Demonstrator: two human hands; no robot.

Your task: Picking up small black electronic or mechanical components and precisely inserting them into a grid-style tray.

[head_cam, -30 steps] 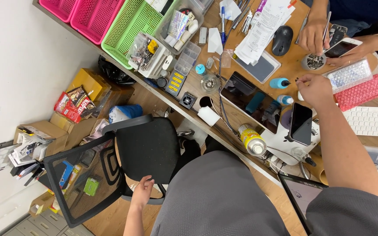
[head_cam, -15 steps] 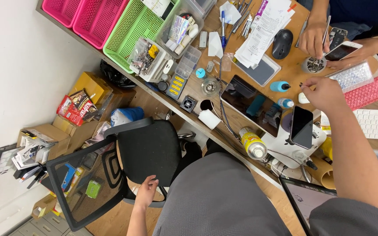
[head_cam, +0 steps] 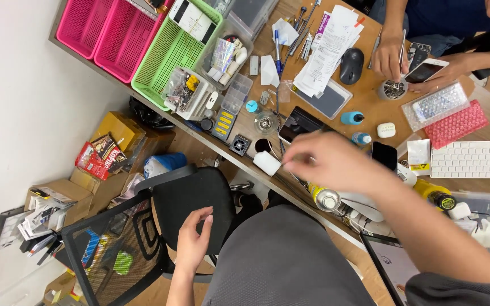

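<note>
Your left hand (head_cam: 195,241) hangs loose by the black chair seat (head_cam: 191,198), fingers slightly curled and apart, holding nothing. Keep it there, or rest it on the chair for balance.

Your right hand (head_cam: 330,161) is blurred above the desk edge, fingertips pinched together; I cannot tell whether they grip anything. Just below those fingertips sits a white roll (head_cam: 267,163), with a dark tablet (head_cam: 301,123) just beyond them. Slow the hand so the pinch lands cleanly.

Counted: two pink baskets (head_cam: 100,31), one green basket (head_cam: 168,54), one white keyboard (head_cam: 474,160), and one black mouse (head_cam: 351,65).
</note>
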